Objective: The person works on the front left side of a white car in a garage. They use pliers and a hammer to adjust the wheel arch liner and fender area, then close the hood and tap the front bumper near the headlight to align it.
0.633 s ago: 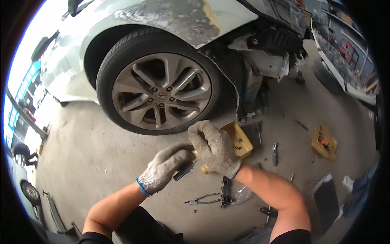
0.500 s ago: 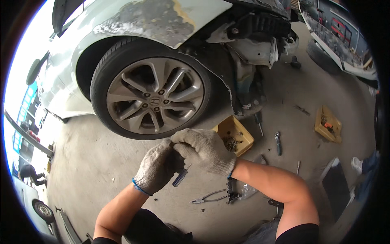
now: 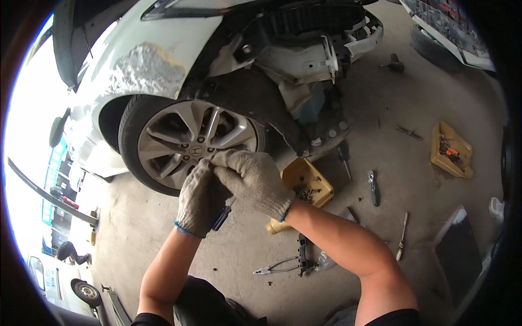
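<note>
Both my hands wear pale knitted work gloves and meet in front of the car's front wheel point(image 3: 198, 146). My left hand point(image 3: 197, 200) is closed, with a dark-handled screwdriver point(image 3: 221, 217) sticking out at its palm side, shaft slanting up toward the right hand. Curled fingers of my right hand point(image 3: 251, 176) press against the left fingertips. Whatever lies between the fingertips is hidden by the gloves. Just beyond the right wrist, a yellow bin point(image 3: 321, 187) holds small fasteners. Beneath that wrist, a yellow rounded object point(image 3: 278, 225) partly shows.
Pliers point(image 3: 274, 267) lie on the floor beside a black bracket point(image 3: 302, 255). Farther right are a ratchet point(image 3: 373, 189), a screwdriver point(image 3: 345, 162), a long socket tool point(image 3: 402, 236) and a second yellow bin point(image 3: 454, 152). The car's fender point(image 3: 144, 70) is sanded, its front corner stripped.
My view has shifted, showing more of the car's stripped front. Both hands, still together, have moved up and left in the picture, and the screwdriver has moved along with them.
</note>
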A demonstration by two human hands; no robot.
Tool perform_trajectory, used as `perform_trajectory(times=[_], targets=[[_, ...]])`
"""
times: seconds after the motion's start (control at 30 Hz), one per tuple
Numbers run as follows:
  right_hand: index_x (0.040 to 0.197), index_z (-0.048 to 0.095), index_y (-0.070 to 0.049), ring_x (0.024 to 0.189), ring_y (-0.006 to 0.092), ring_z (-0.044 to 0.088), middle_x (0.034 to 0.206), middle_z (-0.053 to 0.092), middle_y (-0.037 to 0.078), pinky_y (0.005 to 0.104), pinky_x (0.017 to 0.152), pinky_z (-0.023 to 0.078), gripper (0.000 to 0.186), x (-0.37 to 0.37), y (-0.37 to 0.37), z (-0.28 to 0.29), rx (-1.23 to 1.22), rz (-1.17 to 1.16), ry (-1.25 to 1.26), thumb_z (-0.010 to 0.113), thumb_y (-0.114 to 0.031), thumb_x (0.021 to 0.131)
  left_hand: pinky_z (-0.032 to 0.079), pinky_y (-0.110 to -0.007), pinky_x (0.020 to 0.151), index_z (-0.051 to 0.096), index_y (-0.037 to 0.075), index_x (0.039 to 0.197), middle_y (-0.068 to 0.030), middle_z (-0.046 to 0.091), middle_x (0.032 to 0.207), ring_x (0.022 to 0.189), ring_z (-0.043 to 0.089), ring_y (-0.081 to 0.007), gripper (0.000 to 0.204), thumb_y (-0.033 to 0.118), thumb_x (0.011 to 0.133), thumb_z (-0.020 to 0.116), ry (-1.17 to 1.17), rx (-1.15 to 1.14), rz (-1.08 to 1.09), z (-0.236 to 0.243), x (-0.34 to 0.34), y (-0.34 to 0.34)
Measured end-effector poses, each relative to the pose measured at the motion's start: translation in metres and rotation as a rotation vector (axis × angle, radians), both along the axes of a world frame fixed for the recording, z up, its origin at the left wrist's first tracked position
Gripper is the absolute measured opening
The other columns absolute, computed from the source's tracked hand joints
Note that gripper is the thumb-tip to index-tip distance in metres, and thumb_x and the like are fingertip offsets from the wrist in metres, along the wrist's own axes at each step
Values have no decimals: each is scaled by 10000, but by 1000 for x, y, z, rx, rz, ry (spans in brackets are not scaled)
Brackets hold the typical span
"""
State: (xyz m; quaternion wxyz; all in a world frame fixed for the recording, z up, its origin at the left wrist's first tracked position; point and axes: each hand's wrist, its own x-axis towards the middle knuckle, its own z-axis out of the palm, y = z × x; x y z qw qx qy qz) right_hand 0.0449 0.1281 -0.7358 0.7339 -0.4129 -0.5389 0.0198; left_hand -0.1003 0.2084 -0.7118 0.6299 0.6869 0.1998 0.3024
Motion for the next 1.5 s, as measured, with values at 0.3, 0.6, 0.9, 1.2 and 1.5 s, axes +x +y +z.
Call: perform_trajectory(times=[0.3, 0.6, 0.9, 1.2, 1.5], targets=[[1148, 624, -16, 874, 381, 707, 1021, 713, 209, 424, 758, 570, 273, 62, 9, 2, -70, -144, 252, 664, -150, 913, 555, -405, 754, 620, 54, 1157, -164, 680, 1010, 893, 683, -350, 298, -1, 865, 644, 457, 1456, 230, 38, 95, 33], [1138, 619, -12, 842, 307, 736, 988, 724, 180, 379, 714, 588, 229, 53, 25, 8, -16, -272, -31, 656, -132, 946, 518, -358, 883, 495, 5, 1317, -112, 594, 1220, 1089, 584, -232, 326, 180, 1052, 419, -323, 21, -121, 38, 87, 107], [1095, 658, -4, 745, 123, 639, 942, 716, 93, 276, 689, 532, 176, 22, 36, 51, -339, -116, -30, 648, -118, 961, 527, -406, 909, 623, 32, 1187, -176, 650, 1188, 1061, 635, -364, 312, 221, 938, 635, -109, 1099, 315, 38, 92, 134], [1379, 535, 15, 1139, 403, 652, 1240, 640, 290, 426, 950, 516, 453, 18, 88, 36, -548, -591, -480, 590, -122, 950, 496, -300, 844, 624, 13, 1077, -51, 650, 1006, 924, 587, -129, 273, 272, 1034, 551, -713, -419, -52, 27, 109, 138], [1387, 443, -27, 1249, 280, 540, 1355, 562, 161, 405, 1046, 432, 536, 69, 113, -18, -1015, -804, -671, 533, -365, 981, 498, -393, 806, 706, -7, 1004, -188, 671, 854, 817, 643, -287, 334, 299, 931, 592, -500, -425, -201, 35, 122, 146]])
